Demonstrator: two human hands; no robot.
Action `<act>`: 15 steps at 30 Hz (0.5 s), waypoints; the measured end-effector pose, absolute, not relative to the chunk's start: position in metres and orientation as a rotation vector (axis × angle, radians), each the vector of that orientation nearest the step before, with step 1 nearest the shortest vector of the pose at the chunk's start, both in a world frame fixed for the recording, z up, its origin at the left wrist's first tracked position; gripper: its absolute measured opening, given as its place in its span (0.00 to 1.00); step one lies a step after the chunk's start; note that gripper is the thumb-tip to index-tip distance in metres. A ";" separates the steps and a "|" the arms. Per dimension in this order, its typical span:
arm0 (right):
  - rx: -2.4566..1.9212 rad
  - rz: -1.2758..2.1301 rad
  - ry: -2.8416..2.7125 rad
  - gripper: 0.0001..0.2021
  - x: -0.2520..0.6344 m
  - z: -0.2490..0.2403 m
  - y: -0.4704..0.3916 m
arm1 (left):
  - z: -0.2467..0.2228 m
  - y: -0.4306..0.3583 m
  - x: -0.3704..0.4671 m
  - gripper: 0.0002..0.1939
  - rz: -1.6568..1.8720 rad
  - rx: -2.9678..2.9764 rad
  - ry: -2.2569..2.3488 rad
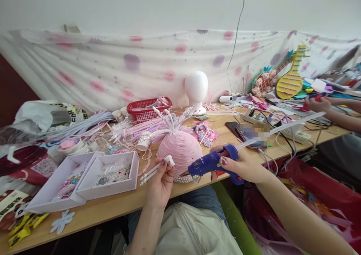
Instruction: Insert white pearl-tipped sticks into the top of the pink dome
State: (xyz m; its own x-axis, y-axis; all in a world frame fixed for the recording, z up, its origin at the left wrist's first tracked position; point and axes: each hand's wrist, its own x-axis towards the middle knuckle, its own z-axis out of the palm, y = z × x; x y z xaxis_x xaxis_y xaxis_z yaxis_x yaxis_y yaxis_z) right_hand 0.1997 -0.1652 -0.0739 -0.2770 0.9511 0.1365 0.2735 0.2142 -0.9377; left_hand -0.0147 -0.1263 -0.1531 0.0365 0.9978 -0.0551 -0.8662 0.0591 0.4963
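Observation:
My left hand [163,183] pinches a white fuzzy stem piece [169,160] whose thin stalks end in pearl beads at the left. My right hand [245,166] is wrapped round a blue hot glue gun [210,163], with a long clear glue stick [282,128] coming out of its back. The gun's nozzle points left, a little to the right of my left hand. Behind both, at the table's edge, stands a pink dome-shaped hat [180,149] with a pearl rim and a spray of beaded white stems on top.
White boxes [109,189] of beads lie left, with a paper cup [143,141] beyond. A red basket [149,108] and a foam head [196,89] stand behind. Phones [251,134], power strips [293,132] and cables lie right. Another person's hands [320,103] are at far right.

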 end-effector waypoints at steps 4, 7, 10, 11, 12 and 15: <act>-1.468 0.734 -1.534 0.30 0.237 -0.082 -0.157 | -0.154 -0.121 -0.021 0.15 1.524 0.394 0.464; -1.748 0.375 -1.308 0.30 0.266 -0.092 -0.132 | -0.155 -0.119 -0.023 0.16 1.546 0.393 0.486; -1.902 0.189 -1.188 0.28 0.291 -0.106 -0.097 | -0.156 -0.120 -0.023 0.16 1.561 0.447 0.494; -1.906 0.187 -1.215 0.26 0.297 -0.112 -0.086 | -0.156 -0.120 -0.023 0.15 1.566 0.477 0.501; -1.920 0.189 -1.255 0.25 0.301 -0.119 -0.076 | -0.156 -0.120 -0.024 0.15 1.573 0.508 0.510; -2.071 0.142 -1.328 0.23 0.308 -0.137 -0.057 | -0.154 -0.119 -0.026 0.13 1.600 0.592 0.560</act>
State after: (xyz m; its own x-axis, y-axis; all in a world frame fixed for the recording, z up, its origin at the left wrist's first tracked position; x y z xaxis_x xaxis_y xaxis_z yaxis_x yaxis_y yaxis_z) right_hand 0.3085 -0.0573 -0.1368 0.4774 0.8420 0.2514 0.7696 -0.2625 -0.5821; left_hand -0.0256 -0.1190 -0.1540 -0.0895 0.9944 0.0554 -0.7429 -0.1037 0.6613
